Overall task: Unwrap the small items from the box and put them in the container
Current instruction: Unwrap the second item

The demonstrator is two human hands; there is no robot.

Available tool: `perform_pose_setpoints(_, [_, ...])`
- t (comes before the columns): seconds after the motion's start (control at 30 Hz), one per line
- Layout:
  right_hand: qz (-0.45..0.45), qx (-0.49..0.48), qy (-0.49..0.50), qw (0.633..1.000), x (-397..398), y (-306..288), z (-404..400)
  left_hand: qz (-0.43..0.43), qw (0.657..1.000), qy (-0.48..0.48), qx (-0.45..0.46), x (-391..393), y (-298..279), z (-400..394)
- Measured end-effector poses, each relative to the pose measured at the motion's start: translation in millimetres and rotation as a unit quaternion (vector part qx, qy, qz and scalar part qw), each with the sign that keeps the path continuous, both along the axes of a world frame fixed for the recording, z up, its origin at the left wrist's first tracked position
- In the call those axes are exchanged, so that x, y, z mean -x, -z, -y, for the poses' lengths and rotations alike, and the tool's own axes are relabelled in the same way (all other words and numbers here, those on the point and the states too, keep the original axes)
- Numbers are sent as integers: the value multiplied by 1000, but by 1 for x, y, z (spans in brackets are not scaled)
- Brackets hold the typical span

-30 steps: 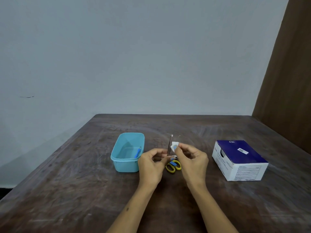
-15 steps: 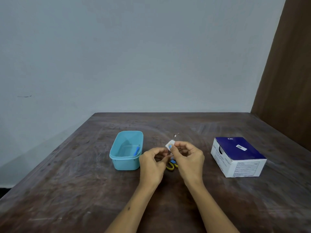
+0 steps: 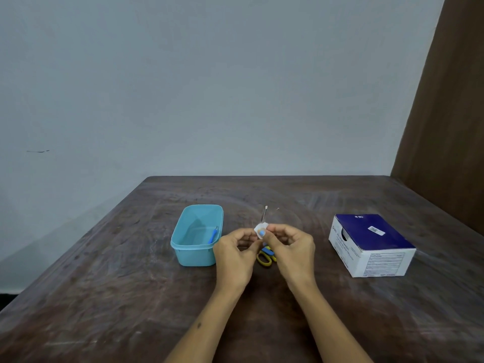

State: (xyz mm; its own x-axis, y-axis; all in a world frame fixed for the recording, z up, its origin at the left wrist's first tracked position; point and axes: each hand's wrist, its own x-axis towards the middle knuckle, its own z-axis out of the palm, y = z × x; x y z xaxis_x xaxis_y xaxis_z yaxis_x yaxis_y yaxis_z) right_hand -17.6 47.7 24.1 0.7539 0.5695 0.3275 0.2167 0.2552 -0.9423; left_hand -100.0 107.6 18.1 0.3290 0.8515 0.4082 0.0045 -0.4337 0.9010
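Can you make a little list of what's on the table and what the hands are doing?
left hand: pinches the small white wrapped item
right hand: pinches the same item
turquoise plastic container: left of the hands, holds one thin blue item
blue-and-white cardboard box: right of the hands
yellow-handled scissors: on the dark wooden table, behind the hands

left hand (image 3: pixel 234 254): bare | right hand (image 3: pixel 292 251): bare | forearms: sleeveless (small dark mark on left)
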Motion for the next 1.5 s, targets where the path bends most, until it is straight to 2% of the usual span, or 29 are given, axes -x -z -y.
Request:
perform_pose_setpoints(0.17, [-14,-45,79,996,-7,-1,2,-47,997,54,29,-3,4,1])
perform_pose_setpoints(0.27, [-32,-33,43,998,-4,-1,1,-25,998,42,30,-2,3,0])
perform_pose_setpoints(0.4, [-7,4,5,1000,0,0,0,17,999,22,33,-1,1,-3])
perform_pose_setpoints(0.6, [-41,-45,58,996,-4,-3,2,-21,996,67,52,-3,3,1])
perform_pose_setpoints(0.77, [-50,-40,25,998,-2,-6,4,19,989,94,112,-2,1,0])
perform_pose_setpoints(0.93, [-32,-33,29,999,-4,-3,3,51,969,167,177,-1,0,2])
perform_pose_setpoints(1.17, [45,27,38,998,0,2,1,62,983,97,144,-3,5,-5])
perform_pose_setpoints(1.37, [27,-12,58,998,-2,-1,2,-26,992,92,84,-5,10,-6])
perform_pose_setpoints(1.5, [12,6,46,999,-1,-1,2,-16,994,80,69,-5,10,-6])
